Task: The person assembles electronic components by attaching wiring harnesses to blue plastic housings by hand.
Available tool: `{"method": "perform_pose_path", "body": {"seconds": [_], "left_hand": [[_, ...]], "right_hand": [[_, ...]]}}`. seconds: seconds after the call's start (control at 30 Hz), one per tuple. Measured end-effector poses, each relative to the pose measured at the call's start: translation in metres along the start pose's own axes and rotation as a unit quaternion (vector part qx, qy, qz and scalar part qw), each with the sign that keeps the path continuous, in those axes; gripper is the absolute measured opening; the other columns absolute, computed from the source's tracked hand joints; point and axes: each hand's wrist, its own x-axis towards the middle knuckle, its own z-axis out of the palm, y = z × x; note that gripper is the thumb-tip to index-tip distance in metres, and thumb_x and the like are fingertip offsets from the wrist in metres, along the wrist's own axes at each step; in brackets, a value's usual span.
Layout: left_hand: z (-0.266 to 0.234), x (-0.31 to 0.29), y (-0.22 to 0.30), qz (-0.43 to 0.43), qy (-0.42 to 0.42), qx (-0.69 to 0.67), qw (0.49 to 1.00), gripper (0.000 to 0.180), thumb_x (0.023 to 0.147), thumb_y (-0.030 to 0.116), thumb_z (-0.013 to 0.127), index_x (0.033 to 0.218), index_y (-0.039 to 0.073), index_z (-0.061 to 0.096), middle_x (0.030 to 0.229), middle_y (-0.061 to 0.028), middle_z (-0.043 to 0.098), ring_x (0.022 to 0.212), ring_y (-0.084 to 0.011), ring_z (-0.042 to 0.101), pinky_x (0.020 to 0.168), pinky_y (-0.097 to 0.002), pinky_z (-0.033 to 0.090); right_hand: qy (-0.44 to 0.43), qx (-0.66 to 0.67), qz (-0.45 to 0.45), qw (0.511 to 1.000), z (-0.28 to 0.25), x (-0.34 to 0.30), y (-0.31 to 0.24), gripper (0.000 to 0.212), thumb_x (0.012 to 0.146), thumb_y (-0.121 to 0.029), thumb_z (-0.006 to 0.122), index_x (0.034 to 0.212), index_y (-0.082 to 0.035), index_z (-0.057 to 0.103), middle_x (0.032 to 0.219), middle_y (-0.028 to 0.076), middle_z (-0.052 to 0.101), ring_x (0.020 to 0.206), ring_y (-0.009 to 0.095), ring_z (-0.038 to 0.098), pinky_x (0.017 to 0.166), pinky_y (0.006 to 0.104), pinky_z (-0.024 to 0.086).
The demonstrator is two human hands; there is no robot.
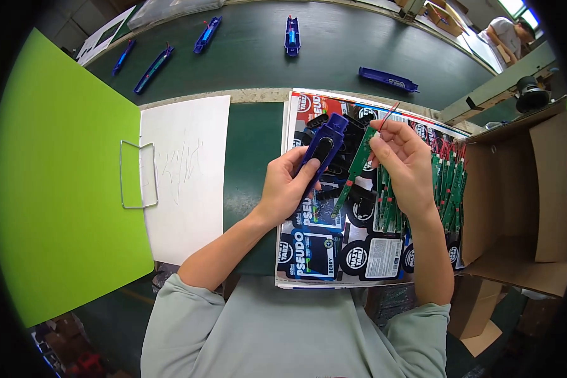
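My left hand [288, 183] is closed around a dark blue plastic housing [335, 125], tilted with its far end up to the right. A black oval piece [322, 149] sits in the housing, my thumb against its near end. In my right hand [404, 165], thumb and fingers pinch a long narrow green circuit board [358, 162] near its upper end, where thin red wires stick out. The board hangs slanting just right of the housing, apart from it. Beneath both hands lie several small black parts [327, 193] on a stack of printed sheets [315, 277].
Several green circuit boards with red wires [448, 189] are piled right of my right hand. An open cardboard box [516, 189] stands beyond them. Blue housings [292, 36] lie spread over the far green table. To the left are a white sheet [189, 183] and a lime-green folder [63, 183]. Another person [507, 38] sits far right.
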Motion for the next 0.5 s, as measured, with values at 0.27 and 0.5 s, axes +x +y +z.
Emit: {"method": "perform_pose_path", "body": {"seconds": [0.27,0.5], "left_hand": [[0.001,0.000,0.001,-0.007,-0.007,-0.019,1.000,0.026,0.104,0.017,0.057,0.122,-0.001,0.059,0.102,-0.0072,0.068,0.075,-0.0074,0.062,0.062,-0.0221,0.052],[0.001,0.002,0.000,-0.056,0.008,-0.140,0.989,0.040,0.108,0.026,0.046,0.139,0.001,0.048,0.114,-0.0097,0.067,0.090,-0.0118,0.067,0.075,-0.0280,0.057]], "right_hand": [[-0.007,-0.004,-0.030,1.000,0.013,-0.002,0.004,0.023,0.097,-0.002,0.062,0.119,0.005,0.060,0.092,0.004,0.063,0.077,0.007,0.062,0.065,0.0220,0.050],[0.016,-0.006,-0.063,0.998,0.023,-0.002,0.003,0.021,0.097,0.002,0.060,0.118,0.005,0.059,0.092,0.005,0.063,0.077,0.009,0.064,0.065,0.0219,0.053]]}}
